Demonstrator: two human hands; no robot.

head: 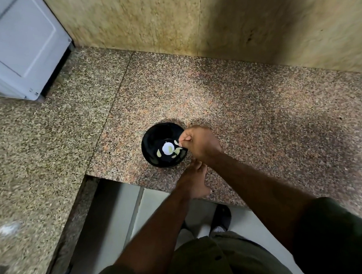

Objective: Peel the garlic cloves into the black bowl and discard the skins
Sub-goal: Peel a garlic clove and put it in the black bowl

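bowl (154,138): glossy black, glare spot at centre | counter (237,103): polished speckled granite | wall (147,20): mottled smooth stone

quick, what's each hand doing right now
Left hand: open, fingers resting on the speckled granite counter.
Right hand: fingers curled over the round black bowl; contents of its grip cannot be told.

kitchen, granite counter (237,95), white appliance (17,47)

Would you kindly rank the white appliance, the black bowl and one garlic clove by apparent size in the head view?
1. White appliance, cropped by the frame
2. Black bowl
3. Garlic clove
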